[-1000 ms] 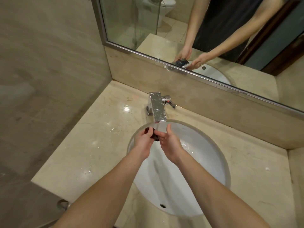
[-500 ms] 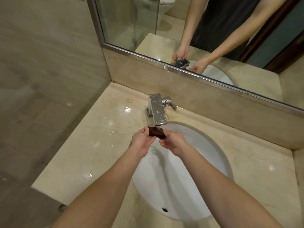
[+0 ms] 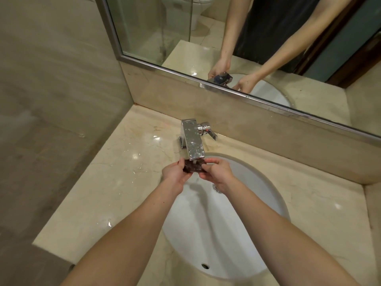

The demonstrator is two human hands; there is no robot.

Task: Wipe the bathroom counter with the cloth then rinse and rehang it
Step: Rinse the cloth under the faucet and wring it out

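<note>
Under the spout of the tap (image 3: 192,141), over the back rim of the sink (image 3: 257,213), a small dark cloth (image 3: 193,168) is held bunched between both hands. The left hand (image 3: 174,175) grips its left end, fingers curled beneath and thumb on top. The right hand (image 3: 219,173) pinches the right end between thumb and fingertips. The cloth glistens as if wet, and a short pale streak, seemingly water, runs from the spout down onto it. The tap is a square chrome block spotted with droplets, standing at the back edge of the counter (image 3: 123,182) with its lever (image 3: 208,131) sticking out to the right. The sink is a white oval bowl set into the beige marble counter. Its drain (image 3: 215,187) shows partly, just beside the right wrist, and an overflow hole (image 3: 205,266) sits in the near wall. Both bare forearms reach in from the near edge. Drops of water (image 3: 109,223) lie on the counter left of the sink, toward the near left corner. A low splashback (image 3: 278,149) runs along the back edge, and above it a metal-framed mirror (image 3: 156,34) reflects the arms, the hands and a toilet (image 3: 199,5). A tiled wall (image 3: 51,89) closes off the counter's left edge.
</note>
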